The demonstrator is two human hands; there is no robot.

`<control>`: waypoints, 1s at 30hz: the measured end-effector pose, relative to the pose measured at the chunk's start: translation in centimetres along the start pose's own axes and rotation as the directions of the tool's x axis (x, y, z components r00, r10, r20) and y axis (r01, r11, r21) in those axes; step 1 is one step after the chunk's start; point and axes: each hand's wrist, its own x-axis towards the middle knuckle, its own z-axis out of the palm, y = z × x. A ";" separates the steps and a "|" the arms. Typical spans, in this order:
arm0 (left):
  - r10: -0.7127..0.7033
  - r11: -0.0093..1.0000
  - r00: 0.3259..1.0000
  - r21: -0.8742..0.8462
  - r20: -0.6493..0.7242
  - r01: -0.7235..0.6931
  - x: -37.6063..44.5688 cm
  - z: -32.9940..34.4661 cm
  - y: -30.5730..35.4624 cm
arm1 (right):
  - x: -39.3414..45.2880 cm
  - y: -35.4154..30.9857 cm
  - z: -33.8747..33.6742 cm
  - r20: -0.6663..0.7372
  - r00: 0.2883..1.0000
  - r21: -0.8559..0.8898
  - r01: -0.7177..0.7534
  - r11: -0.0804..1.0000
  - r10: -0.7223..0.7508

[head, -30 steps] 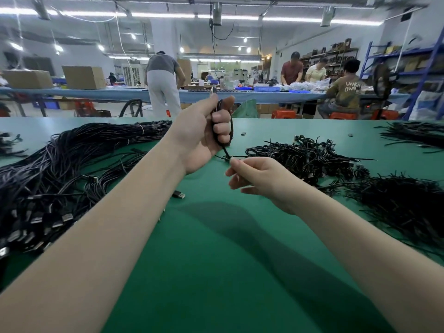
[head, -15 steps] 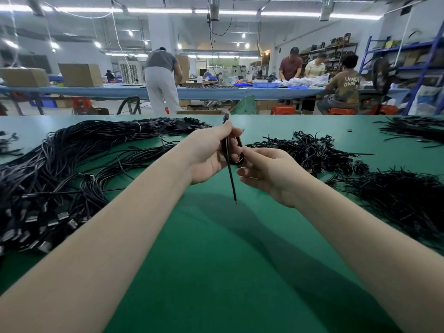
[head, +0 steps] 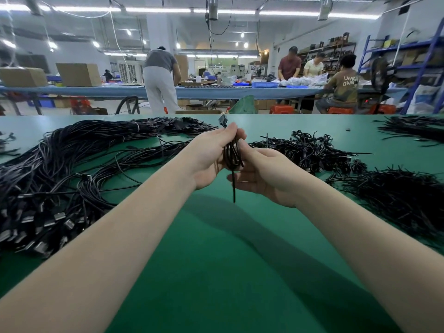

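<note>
- While both hands meet over the green desk (head: 216, 272), head view shows the coiled cable (head: 231, 156) held upright between them, above the desk and off its surface.
- Left hand (head: 209, 159) grips the coil from its left side, thumb on top; a connector (head: 222, 121) sticks up past the thumb.
- Right hand (head: 262, 174) pinches the coil's right side, forefinger up against it, other fingers curled underneath.
- Key relation: coil's long axis runs vertical and sits dead between the hands, both touching it. A stiff black strand (head: 233, 188) hangs straight down out of the coil, just left of the right palm, so the right hand is the nearer one to catch and wrap it. That's my guess for the next move.
- Versus 1.0 s ago: the left hand was higher and held the coil alone, the right hand sat lower and apart, pinching the strand's end. Since 0.5 s ago the hands have closed in; the strand hangs much the same.
- Loose cable heap (head: 60, 169) on the left, tied bundles (head: 307, 150) and a short-strand pile (head: 396, 195) on the right; all apart from the hands.
</note>
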 end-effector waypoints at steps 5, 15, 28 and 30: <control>0.018 0.992 1.000 0.125 -0.009 -0.017 0.1 -0.2 -0.4 | -0.3 0.1 0.3 0.042 0.997 -0.187 0.077 0.979 -0.070; 0.127 0.947 0.988 0.307 -0.087 -0.094 0.3 0.0 -2.5 | 0.4 1.1 0.9 0.014 0.949 -0.863 0.170 0.475 -0.314; 0.156 0.957 0.971 0.271 -0.183 -0.102 0.4 1.2 -5.0 | 0.7 4.2 0.2 -0.047 0.858 -0.979 -0.141 -0.147 -0.511; 0.086 0.937 0.985 0.347 -0.149 -0.030 0.4 1.0 -5.7 | 0.7 4.8 -1.1 -0.105 0.873 -0.977 -0.180 -0.115 -0.476</control>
